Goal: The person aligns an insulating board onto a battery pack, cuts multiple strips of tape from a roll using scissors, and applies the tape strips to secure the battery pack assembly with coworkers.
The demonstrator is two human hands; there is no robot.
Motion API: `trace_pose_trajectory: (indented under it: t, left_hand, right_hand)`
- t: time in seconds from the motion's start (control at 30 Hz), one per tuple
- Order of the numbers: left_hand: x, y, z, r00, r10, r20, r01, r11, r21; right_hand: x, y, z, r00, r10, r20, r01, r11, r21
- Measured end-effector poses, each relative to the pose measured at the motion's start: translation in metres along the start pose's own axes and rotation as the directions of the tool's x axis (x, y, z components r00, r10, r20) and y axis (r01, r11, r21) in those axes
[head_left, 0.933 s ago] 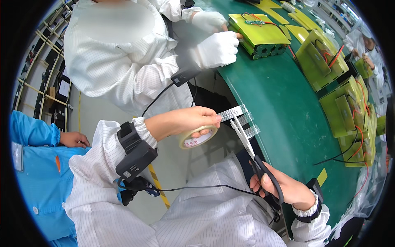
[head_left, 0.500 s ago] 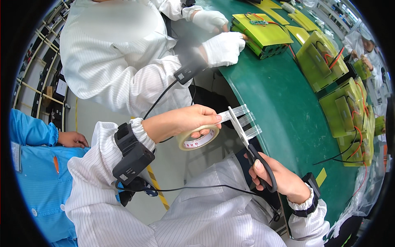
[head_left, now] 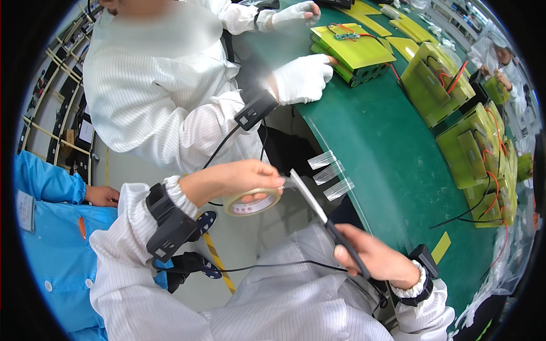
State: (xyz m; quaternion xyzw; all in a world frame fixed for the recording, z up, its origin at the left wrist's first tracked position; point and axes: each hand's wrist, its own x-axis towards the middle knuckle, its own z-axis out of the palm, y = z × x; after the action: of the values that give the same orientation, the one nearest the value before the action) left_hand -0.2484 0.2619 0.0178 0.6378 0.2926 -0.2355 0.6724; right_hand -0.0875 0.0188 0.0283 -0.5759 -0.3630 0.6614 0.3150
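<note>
My left hand (head_left: 247,177) grips a roll of clear tape (head_left: 253,206), its free end pinched between thumb and fingertips. In my right hand (head_left: 372,256) is a pair of scissors (head_left: 310,196) with black handles and pale blades. The blades look closed, and their tips are close to the tape's short end. Several cut tape strips (head_left: 329,173) hang side by side from the edge of the green table (head_left: 387,187), just beyond the scissors.
A co-worker's white-gloved hand (head_left: 304,78) touches a yellow-green battery pack (head_left: 352,54) on the table. More wrapped packs (head_left: 438,85) with red and black wires line the right side. A person in blue (head_left: 68,244) stands at left. A cable (head_left: 267,264) crosses my lap.
The tape between my left hand and the table edge is cut, leaving a strip there. My left hand and the roll have drawn back left, and the scissors have moved left and closed.
</note>
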Motion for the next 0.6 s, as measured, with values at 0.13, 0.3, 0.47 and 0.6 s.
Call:
trace_pose_trajectory:
  t: [0.13,0.3,0.47,0.6]
  left_hand:
    - [-0.015,0.006,0.005,0.998,0.021,-0.052,-0.022,1.000,-0.008]
    - [0.006,0.019,-0.010,0.984,0.152,-0.091,-0.161,0.983,-0.092]
    - [0.038,0.028,-0.014,0.973,0.220,-0.070,-0.229,0.956,-0.185]
    - [0.057,0.030,-0.013,0.970,0.232,-0.074,-0.243,0.944,-0.222]
  right_hand:
    - [-0.017,0.008,0.007,0.980,-0.108,0.169,0.072,0.976,0.206]
    - [-0.053,0.028,-0.013,0.983,-0.142,0.120,0.086,0.919,0.384]
    - [-0.074,0.034,-0.013,0.991,-0.113,0.067,0.075,0.905,0.418]
    - [-0.076,0.042,-0.011,0.995,-0.097,-0.004,0.088,0.881,0.466]
